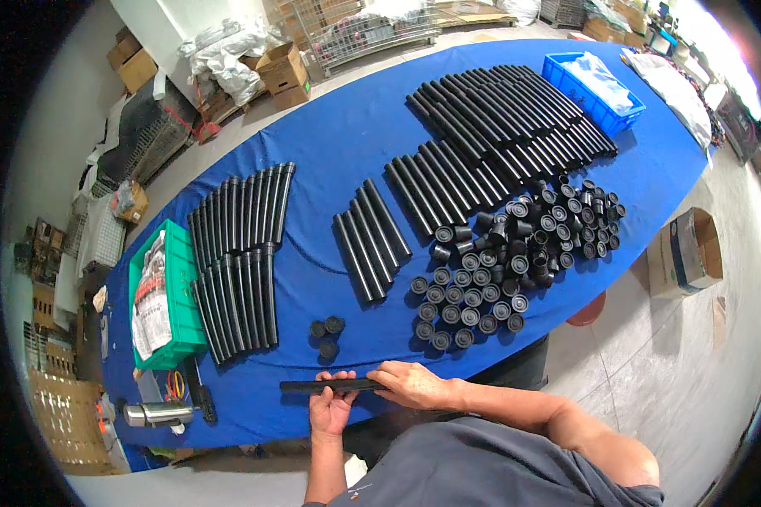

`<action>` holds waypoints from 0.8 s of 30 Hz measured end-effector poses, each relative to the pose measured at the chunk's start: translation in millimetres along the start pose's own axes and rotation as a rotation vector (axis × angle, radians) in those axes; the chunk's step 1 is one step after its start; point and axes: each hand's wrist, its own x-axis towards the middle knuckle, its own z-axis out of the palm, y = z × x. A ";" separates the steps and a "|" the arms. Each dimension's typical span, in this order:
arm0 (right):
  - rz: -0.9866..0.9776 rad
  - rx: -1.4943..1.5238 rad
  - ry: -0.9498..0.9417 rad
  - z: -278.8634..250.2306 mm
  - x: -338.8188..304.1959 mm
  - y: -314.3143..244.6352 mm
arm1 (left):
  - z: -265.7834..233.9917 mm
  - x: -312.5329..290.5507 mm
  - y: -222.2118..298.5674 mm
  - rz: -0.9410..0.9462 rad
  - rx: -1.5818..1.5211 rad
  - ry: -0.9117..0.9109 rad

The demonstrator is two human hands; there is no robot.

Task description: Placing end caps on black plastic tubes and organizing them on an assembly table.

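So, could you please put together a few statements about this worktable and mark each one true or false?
1. The left hand and right hand both hold one black tube. True.
2. The tablecloth is red. False: the tablecloth is blue.
3. The green crate is on the table's left side. True.
4. The open cardboard box stands on the table. False: the open cardboard box is on the floor at right.

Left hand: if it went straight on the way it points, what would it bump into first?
Beyond the black tube it holds, the left hand would probably meet the nearest black cap, though it might pass above; height is unclear.
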 end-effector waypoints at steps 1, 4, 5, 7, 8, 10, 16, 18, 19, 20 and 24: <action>0.020 0.062 -0.015 -1.9 0.1 -2.0 | -4.8 -1.7 1.6 0.000 0.019 -0.035; 0.347 0.374 -0.188 -28.7 13.4 -23.0 | -11.7 -2.4 3.1 -0.013 0.018 -0.088; 0.650 0.625 -0.347 -35.5 17.5 -28.2 | -10.5 -2.8 2.1 -0.004 0.036 -0.068; 0.314 0.344 -0.150 -6.2 3.2 -3.5 | -8.2 0.7 0.1 -0.012 0.051 -0.047; -0.029 0.058 0.030 4.9 -2.1 6.5 | -9.7 2.2 0.5 -0.021 0.017 -0.037; -0.036 -0.001 0.012 -1.4 3.8 -5.5 | -10.8 -1.5 4.2 -0.015 -0.021 -0.037; 0.041 0.066 -0.049 -8.4 12.7 -5.3 | -9.5 -3.3 3.2 0.053 0.044 -0.011; -0.043 -0.027 -0.032 -5.0 7.7 0.1 | -9.5 3.2 3.9 0.000 -0.003 -0.015; 0.053 0.095 -0.025 -6.6 8.7 -2.3 | -8.9 2.8 4.3 0.019 -0.009 0.003; 0.151 0.212 -0.018 -9.8 11.1 -6.5 | -8.2 1.7 4.8 0.013 -0.017 -0.032; 0.395 0.385 -0.139 -21.0 17.9 -10.5 | -4.9 3.6 1.7 0.020 0.014 -0.029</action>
